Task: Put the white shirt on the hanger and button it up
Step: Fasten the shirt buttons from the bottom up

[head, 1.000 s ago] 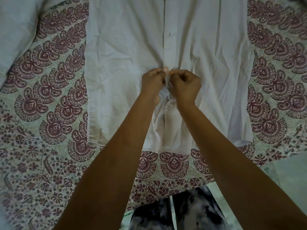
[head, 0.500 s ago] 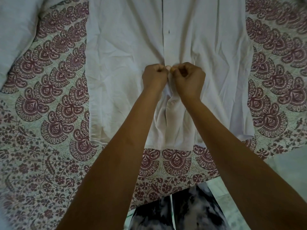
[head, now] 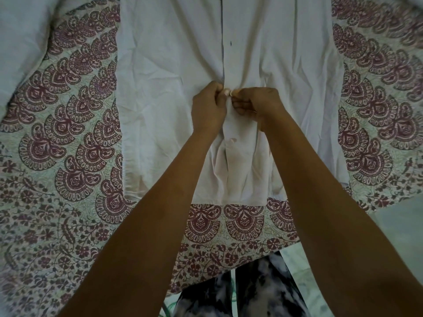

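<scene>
— What's nearest us, at the bottom of the frame?

— Dark mottled trousers [head: 240, 291], then the patterned bedsheet [head: 68, 156] spread across everything. Both forearms run up from there to the middle.

— And the hands?

— The left hand [head: 207, 106] is curled and pinching the placket edge of the white shirt [head: 171, 76]; the right hand [head: 256, 104] pinches the facing edge, thumb tips almost touching. I'd say they are working a button through its hole at mid-placket.

— Where does the shirt lie?

— Flat on the sheet, centre frame, hem towards us, running off the top edge.

— How far along?

— Above the hands the placket looks closed, with one dark buttonhole mark [head: 230, 43] showing. Below them a button [head: 232, 140] sits near the hem; whether it's fastened I cannot tell. The hanger isn't visible, the collar being out of frame.

— Anything in the way?

— Only creases bunching under the fingers. A pale cloth [head: 20, 42] lies upper left, well apart.
</scene>
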Demonstrator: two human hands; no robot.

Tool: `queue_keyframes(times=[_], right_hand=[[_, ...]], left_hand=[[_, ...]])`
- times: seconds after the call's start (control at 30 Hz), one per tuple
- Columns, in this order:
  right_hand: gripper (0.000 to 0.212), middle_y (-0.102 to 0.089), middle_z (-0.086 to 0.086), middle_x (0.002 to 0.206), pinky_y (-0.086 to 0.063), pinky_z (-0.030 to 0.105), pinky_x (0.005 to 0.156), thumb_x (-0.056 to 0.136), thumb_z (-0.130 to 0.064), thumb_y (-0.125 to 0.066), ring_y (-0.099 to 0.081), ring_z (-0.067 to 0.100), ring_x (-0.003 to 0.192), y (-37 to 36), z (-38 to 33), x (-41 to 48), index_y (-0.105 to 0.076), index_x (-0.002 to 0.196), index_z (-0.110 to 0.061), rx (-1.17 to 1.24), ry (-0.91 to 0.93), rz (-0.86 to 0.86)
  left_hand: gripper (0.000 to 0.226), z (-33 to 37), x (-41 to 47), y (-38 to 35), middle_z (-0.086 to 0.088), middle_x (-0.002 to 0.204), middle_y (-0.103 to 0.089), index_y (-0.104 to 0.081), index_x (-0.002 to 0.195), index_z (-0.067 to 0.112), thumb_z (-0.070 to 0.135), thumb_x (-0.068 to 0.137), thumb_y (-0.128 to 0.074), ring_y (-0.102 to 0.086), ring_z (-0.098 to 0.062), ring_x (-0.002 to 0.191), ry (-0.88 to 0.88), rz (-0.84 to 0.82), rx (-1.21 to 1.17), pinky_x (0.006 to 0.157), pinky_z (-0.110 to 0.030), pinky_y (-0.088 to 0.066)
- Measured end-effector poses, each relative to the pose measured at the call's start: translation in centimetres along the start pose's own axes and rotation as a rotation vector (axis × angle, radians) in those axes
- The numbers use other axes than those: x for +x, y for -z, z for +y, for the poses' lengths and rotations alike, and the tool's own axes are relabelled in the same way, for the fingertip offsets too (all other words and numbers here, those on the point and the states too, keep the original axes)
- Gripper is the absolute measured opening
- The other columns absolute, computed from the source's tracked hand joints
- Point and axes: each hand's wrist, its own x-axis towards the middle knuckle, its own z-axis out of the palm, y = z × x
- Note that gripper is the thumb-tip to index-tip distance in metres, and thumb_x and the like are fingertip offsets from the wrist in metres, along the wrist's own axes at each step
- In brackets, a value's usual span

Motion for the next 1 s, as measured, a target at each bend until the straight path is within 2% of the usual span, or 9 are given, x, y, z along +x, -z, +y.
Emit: queue_keyframes(times=[0.07,0.2,0.3,0.37,0.5,0.63,0.73,0.9,1.0], right_hand=[[0.015,-0.059,0.001,0.046,-0.045,0.019,0.047,0.080,0.002,-0.065,-0.053,0.011,0.046,-0.1,0.2,0.0,-0.061,0.065,0.000,0.022,0.016,0.008],[0.012,-0.058,0.010,0.064,-0.047,0.021,0.052,0.083,0.000,-0.061,-0.054,0.016,0.057,-0.1,1.3,-0.3,-0.062,0.071,-0.002,-0.008,0.098,0.060],[0.007,-0.066,0.007,0.081,-0.051,0.028,0.073,0.083,-0.008,-0.062,-0.060,0.016,0.075,-0.4,1.4,-0.6,-0.068,0.083,-0.004,-0.311,0.268,0.126],[0.014,-0.069,0.006,0.097,-0.048,0.024,0.085,0.085,-0.011,-0.059,-0.061,0.014,0.089,-0.8,0.9,-1.1,-0.068,0.095,-0.006,-0.534,0.373,0.184],[0.026,-0.066,0.010,0.110,-0.046,0.024,0.087,0.084,-0.010,-0.059,-0.061,0.020,0.099,-2.1,-0.3,-1.7,-0.063,0.109,-0.005,-0.732,0.555,0.193],[0.044,-0.055,0.010,0.129,-0.042,0.027,0.094,0.084,-0.015,-0.061,-0.055,0.022,0.114,-2.8,-0.8,-0.1,-0.052,0.127,-0.009,-0.912,0.614,0.180],[0.049,-0.050,0.009,0.134,-0.041,0.025,0.090,0.085,-0.015,-0.058,-0.054,0.022,0.114,-3.2,-1.1,1.1,-0.046,0.132,-0.011,-1.020,0.607,0.184],[0.036,-0.050,0.009,0.122,-0.042,0.028,0.065,0.081,-0.006,-0.054,-0.058,0.025,0.091,-3.3,-0.9,2.9,-0.052,0.116,-0.010,-1.112,0.647,0.184],[0.040,-0.054,0.011,0.117,-0.040,0.023,0.070,0.079,-0.005,-0.052,-0.058,0.025,0.094,-2.7,-1.0,3.6,-0.051,0.120,-0.008,-0.981,0.607,0.196]], left_hand=[[0.014,0.3,0.0,0.3,0.002,0.070,-0.056,-0.050,0.078,0.018,0.021,0.091,-0.055,-0.053,-0.013,0.067,-0.022,0.023,0.128,0.059,-0.024,-0.040],[0.005,1.1,0.6,1.1,0.008,0.080,-0.059,-0.062,0.089,0.017,0.016,0.084,-0.063,-0.057,-0.009,0.077,0.067,-0.006,0.116,0.067,-0.023,-0.044],[0.016,1.5,1.0,2.5,0.007,0.085,-0.067,-0.065,0.086,0.018,0.006,0.080,-0.057,-0.061,-0.009,0.080,0.094,-0.002,0.098,0.069,-0.024,-0.049],[0.021,1.9,1.3,3.3,0.005,0.089,-0.070,-0.068,0.083,0.017,0.002,0.080,-0.052,-0.063,-0.010,0.081,0.080,0.008,0.066,0.071,-0.023,-0.050],[0.023,2.6,2.2,4.8,0.000,0.095,-0.070,-0.069,0.087,0.013,-0.001,0.081,-0.052,-0.063,-0.010,0.084,0.033,0.025,0.008,0.076,-0.021,-0.050],[0.025,2.8,3.8,4.6,0.002,0.095,-0.070,-0.070,0.089,0.015,-0.001,0.079,-0.054,-0.065,-0.011,0.088,0.028,0.031,-0.036,0.082,-0.026,-0.053],[0.024,2.5,4.8,4.2,0.000,0.094,-0.071,-0.070,0.092,0.013,0.000,0.081,-0.053,-0.065,-0.012,0.089,0.025,0.044,-0.070,0.083,-0.024,-0.053],[0.023,2.2,5.8,3.0,-0.001,0.092,-0.071,-0.069,0.094,0.012,-0.002,0.081,-0.058,-0.066,-0.008,0.087,0.020,0.005,-0.134,0.084,-0.019,-0.052],[0.024,2.3,6.2,2.6,-0.002,0.097,-0.071,-0.069,0.099,0.012,0.000,0.083,-0.057,-0.065,-0.009,0.091,0.029,0.009,-0.081,0.086,-0.020,-0.052]])
